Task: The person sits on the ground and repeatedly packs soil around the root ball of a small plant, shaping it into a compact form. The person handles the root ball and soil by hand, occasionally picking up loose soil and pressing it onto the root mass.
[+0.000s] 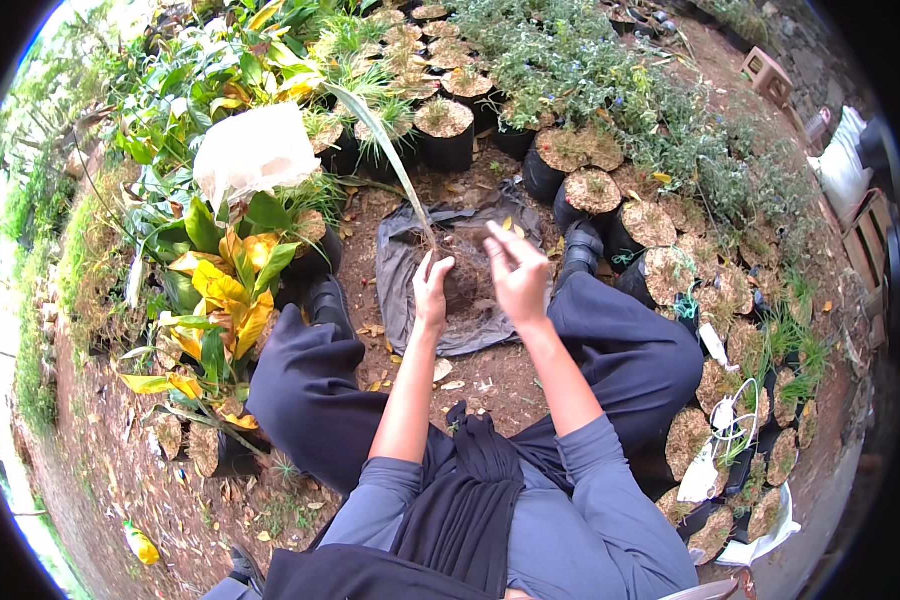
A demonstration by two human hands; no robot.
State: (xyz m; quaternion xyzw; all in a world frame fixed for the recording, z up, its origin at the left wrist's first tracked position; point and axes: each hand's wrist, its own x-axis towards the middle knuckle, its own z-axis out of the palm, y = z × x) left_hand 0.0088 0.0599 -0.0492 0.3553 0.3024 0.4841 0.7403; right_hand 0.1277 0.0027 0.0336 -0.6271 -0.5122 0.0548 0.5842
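Observation:
My left hand (431,289) grips the root end of an uprooted plant, whose single long pale-green leaf (386,146) leans up and to the left. A brown mass of fine roots (457,274) hangs beside that hand. To its right, my right hand (519,277) is raised with the fingers extended, slightly blurred; whether something thin lies between its fingertips I cannot tell. Under both hands, a grey plastic sheet (401,304) with loose soil on it lies on the ground between my feet.
Black grow bags topped with wood shavings (446,127) stand in front and along the right. Yellow-green leafy plants (229,292) and a white plastic bag (255,150) are at the left. A white cable (754,409) lies on the right-hand bags. A yellow bottle (142,546) lies lower left.

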